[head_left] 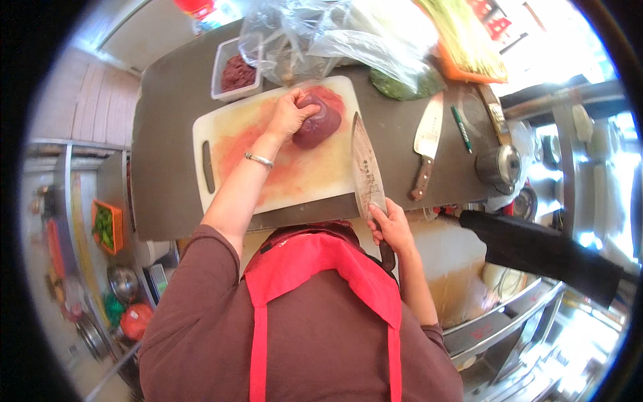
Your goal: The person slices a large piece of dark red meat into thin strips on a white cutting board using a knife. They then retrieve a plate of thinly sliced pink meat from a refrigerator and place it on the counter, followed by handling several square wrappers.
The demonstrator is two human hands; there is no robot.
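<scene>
My left hand point(294, 114) grips a piece of dark red raw meat point(321, 125) at the upper right part of a white plastic cutting board point(281, 198). Reddish juice stains the board around the meat. In my right hand point(393, 228) is the handle of a broad kitchen knife point(367, 171); its blade points away from me, along the board's right edge, apart from the meat. A white plastic tub point(217, 75) holding dark red meat pieces point(238, 73) stands behind the board's left part.
Clear plastic bags point(321, 40) lie behind the board, partly over leafy greens point(402, 83). To the right are a second knife point(428, 130), a green pen point(461, 129), a lidded metal pot point(497, 168) and an orange basket point(467, 78) of long pale vegetables.
</scene>
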